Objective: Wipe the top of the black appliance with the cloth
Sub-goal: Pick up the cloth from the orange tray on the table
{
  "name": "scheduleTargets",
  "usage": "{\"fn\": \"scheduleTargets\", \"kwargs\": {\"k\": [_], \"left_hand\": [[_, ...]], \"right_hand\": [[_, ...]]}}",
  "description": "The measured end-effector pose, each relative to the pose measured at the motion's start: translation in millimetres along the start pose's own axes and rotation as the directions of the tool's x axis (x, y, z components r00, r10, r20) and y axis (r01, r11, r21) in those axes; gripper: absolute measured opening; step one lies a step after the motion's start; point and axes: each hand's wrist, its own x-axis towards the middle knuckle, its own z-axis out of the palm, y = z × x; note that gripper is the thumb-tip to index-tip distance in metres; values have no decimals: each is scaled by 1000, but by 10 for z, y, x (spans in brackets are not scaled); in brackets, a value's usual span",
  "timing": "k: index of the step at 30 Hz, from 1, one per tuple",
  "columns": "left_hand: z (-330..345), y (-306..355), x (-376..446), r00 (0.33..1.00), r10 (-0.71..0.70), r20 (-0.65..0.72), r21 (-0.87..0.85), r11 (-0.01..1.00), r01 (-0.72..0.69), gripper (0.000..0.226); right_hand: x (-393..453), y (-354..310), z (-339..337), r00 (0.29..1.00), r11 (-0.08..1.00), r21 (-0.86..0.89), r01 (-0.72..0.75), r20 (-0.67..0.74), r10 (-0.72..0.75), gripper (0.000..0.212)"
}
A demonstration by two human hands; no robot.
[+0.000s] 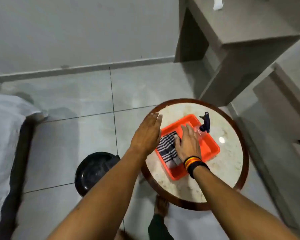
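Observation:
A dark-blue-and-white striped cloth (168, 151) lies folded in the left part of an orange tray (210, 149). My right hand (188, 144), with a striped wristband, lies flat on the cloth's right side, fingers stretched toward a clear spray bottle (205, 123) with a dark trigger head. My left hand (148, 134) hovers open over the tray's left edge, fingers together, holding nothing. A round black appliance (93, 172) with a glossy top stands on the floor left of the table, partly hidden by my left forearm.
The tray sits on a small round marble-topped table (232, 161) with a dark wooden rim. A bed with white sheets (2, 135) fills the left edge. Grey cabinets (232, 40) stand at the right. My foot (161, 205) shows under the table's near edge.

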Motion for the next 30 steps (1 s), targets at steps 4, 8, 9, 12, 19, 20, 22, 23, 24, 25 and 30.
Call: {"fn": "scheduleTargets", "kwargs": {"k": [4,8,9,12,19,20,22,23,24,25,30], "left_hand": [[712,116,236,978,-52,202,-21,998,57,59],[1230,198,460,960,-105,260,-41,992,119,44],[1382,216,508,954,-131,268,-33,989,145,42],[1665,288,571,937,-202,284,-7,977,213,43],[1781,243,727,935,-266,234,90,964,252,43],[1763,235,757,930,-278,241,94,960,263,43],[1691,219,793,914,-294,278,61,956,288,39],[1633,225,789,908,-300,294,32,952,304,34],[1560,241,774,904,-305,300,-9,946,323,29],[1480,248,738,906,-312,287,-67,937,344,25],[789,-32,102,883,-452,129,-485,747,454,25]], "right_hand": [[31,552,552,965,970,21,-241,112,238,55],[111,795,913,912,921,43,-387,169,375,71],[143,853,992,901,912,30,-408,174,397,74],[214,929,1131,901,905,-10,-425,91,424,67],[436,1104,1184,906,907,-29,-421,33,421,23],[444,1104,1173,911,912,-1,-410,35,410,20],[420,1050,1138,914,910,86,-406,19,406,15],[397,1014,1109,917,909,132,-394,1,398,14],[364,979,1071,920,907,176,-382,-25,392,16],[337,941,1027,920,905,212,-368,-61,388,18],[47,345,702,927,895,413,-167,-243,285,11]]}}
